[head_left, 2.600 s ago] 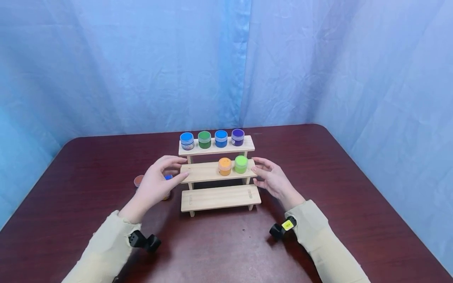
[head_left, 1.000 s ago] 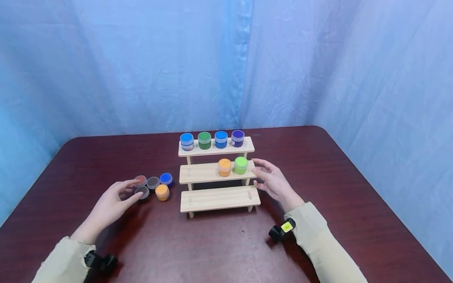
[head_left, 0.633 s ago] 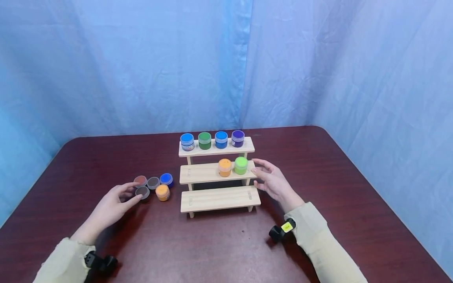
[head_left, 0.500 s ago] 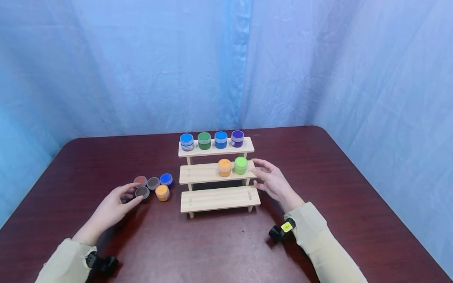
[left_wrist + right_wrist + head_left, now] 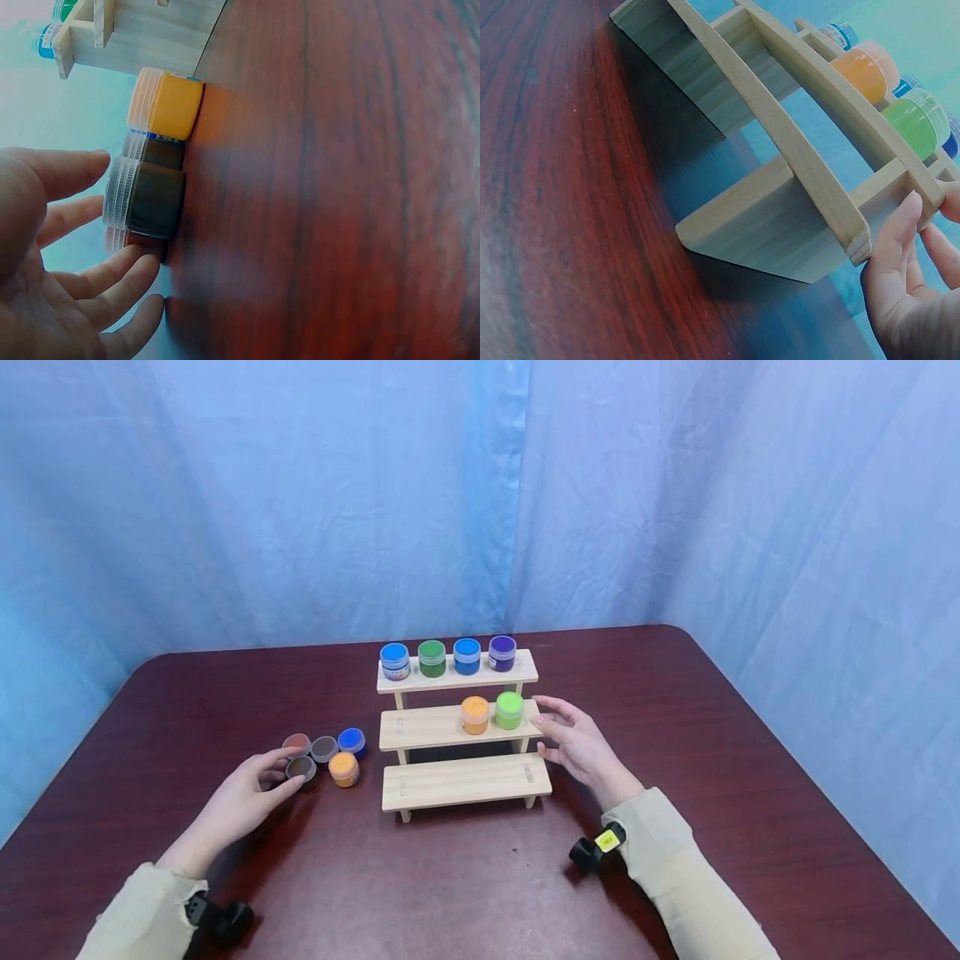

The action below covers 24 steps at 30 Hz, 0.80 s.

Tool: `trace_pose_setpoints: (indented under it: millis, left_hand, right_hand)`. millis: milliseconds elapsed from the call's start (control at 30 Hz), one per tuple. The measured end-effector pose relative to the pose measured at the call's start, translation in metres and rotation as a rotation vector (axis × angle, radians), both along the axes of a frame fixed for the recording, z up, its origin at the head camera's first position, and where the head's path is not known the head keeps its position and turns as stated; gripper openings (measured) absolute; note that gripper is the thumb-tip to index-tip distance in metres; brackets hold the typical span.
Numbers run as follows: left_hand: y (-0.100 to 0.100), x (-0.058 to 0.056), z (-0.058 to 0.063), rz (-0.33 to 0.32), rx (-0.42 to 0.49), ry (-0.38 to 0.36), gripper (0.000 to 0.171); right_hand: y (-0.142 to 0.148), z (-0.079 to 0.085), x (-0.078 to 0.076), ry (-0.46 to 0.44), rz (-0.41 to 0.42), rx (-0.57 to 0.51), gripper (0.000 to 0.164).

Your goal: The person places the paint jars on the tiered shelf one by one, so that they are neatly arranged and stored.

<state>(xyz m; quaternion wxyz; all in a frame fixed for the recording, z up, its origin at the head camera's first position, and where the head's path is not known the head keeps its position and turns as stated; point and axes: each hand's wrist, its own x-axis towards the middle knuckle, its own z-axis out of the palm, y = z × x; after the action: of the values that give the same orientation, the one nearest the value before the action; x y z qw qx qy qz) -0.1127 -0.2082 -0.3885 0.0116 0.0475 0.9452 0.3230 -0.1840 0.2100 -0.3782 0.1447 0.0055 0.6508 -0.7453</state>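
My left hand (image 5: 242, 797) is at a dark paint jar (image 5: 301, 768) on the table, its thumb on the near side and its fingers on the far side. In the left wrist view the fingers are spread loosely and the thumb tip stands just off the clear lid (image 5: 120, 193). Beside it are a reddish-brown jar (image 5: 297, 742), a second dark jar (image 5: 325, 748), a blue jar (image 5: 352, 741) and an orange jar (image 5: 344, 769). With thumb and fingers my right hand (image 5: 576, 742) holds the right end of the middle shelf of a three-step wooden stand (image 5: 420, 727).
On the top step stand a light blue jar (image 5: 395, 662), a green jar (image 5: 432, 658), a blue jar (image 5: 467, 657) and a purple jar (image 5: 502, 653). The middle step carries an orange jar (image 5: 475, 715) and a light green jar (image 5: 509, 711). Blue curtains (image 5: 337, 510) hang behind the table (image 5: 465, 893).
My left hand has moved from the stand's left end, left and nearer, to the loose jars, and has stayed almost still for the last second. My right hand has kept its place.
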Motion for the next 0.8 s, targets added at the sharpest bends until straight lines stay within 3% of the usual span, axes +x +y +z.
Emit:
trace_pose_setpoints:
  millis: [400, 800]
  left_hand:
    - [0.0039, -0.0007, 0.0013, 0.003, -0.013, -0.022, 0.051]
    - [0.0034, 0.0009, 0.0008, -0.005, -0.009, 0.020, 0.044]
  right_hand:
    - [-0.0002, -0.0006, -0.0010, -0.013, -0.010, 0.007, 0.049]
    - [-0.0007, -0.0007, -0.0013, -0.016, -0.010, 0.008, 0.050]
